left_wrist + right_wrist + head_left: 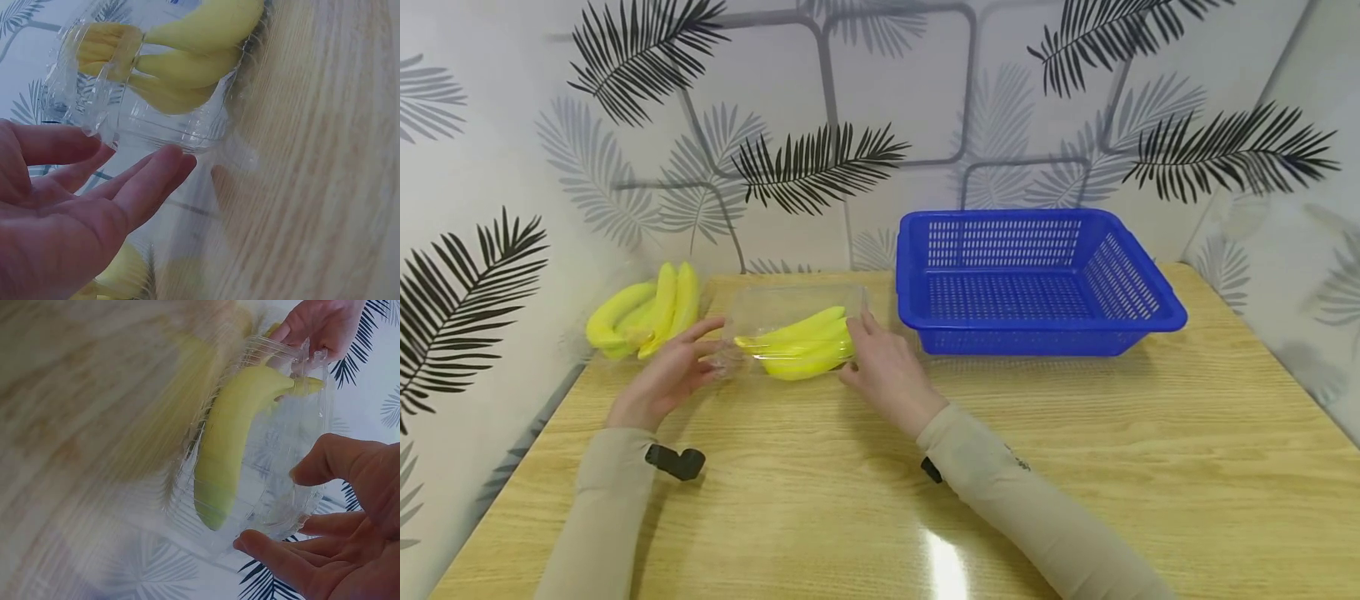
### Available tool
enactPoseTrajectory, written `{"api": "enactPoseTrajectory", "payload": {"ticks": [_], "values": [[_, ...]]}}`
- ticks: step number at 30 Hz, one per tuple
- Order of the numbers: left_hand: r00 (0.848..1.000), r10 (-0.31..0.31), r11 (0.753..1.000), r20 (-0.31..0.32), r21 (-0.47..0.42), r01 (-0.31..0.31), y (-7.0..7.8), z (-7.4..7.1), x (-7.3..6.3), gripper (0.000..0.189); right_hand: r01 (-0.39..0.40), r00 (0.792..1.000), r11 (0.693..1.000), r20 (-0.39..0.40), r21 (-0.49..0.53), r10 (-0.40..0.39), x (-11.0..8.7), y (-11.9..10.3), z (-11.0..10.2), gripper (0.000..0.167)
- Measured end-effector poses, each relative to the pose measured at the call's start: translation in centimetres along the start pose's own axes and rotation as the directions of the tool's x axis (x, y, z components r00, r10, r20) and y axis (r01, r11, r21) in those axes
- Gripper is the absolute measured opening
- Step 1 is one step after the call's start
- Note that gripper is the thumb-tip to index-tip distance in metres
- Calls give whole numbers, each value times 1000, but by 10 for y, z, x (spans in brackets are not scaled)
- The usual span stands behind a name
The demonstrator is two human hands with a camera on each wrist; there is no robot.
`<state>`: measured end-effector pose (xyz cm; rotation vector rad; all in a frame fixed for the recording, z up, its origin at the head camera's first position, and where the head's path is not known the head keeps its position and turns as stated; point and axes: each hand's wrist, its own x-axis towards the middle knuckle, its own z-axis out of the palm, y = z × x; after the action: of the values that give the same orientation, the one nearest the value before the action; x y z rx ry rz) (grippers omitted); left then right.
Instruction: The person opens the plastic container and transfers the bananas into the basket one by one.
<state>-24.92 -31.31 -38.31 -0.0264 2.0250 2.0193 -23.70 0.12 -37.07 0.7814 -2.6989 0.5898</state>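
A clear plastic box (pixel 793 304) with yellow bananas (pixel 805 346) inside is between the two hands, low over the wooden table; whether it rests on the wood I cannot tell. The left hand (pixel 672 379) is at the box's left end, its fingers extended toward the stem side and loosely spread. In the left wrist view, fingertips (pixel 167 153) come up to the box's lower edge. At the opposite end is the right hand (pixel 891 371), thumb and fingers spread around the corners. The right wrist view shows the thumb (pixel 306 472) against the clear plastic.
A second clear pack of bananas (pixel 673 308) lies at the table's back left, beside the left hand. To the right, near the wall, stands a blue plastic basket (pixel 1041 342) with slotted sides and nothing inside. Leaf-patterned covering (pixel 895 92) rises behind the table (pixel 820 500).
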Motion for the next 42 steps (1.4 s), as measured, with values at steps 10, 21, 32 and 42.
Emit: {"api": "enactPoseTrajectory", "payload": {"ticks": [10,21,32,42], "values": [[999,45,999,23,-24,-45,-4,3,1,66,11,999,999,-43,-50,-13,-1,0,-1,44],[998,51,996,29,78,-53,0,10,3,65,48,997,994,-63,-95,-54,-2,1,-4,27],[999,41,987,17,157,-44,1,10,2,63,53,993,996,-101,-75,-60,0,2,-16,12],[1000,22,985,15,173,-24,3,10,2,58,-49,962,978,-254,202,101,10,16,-35,24]]}}
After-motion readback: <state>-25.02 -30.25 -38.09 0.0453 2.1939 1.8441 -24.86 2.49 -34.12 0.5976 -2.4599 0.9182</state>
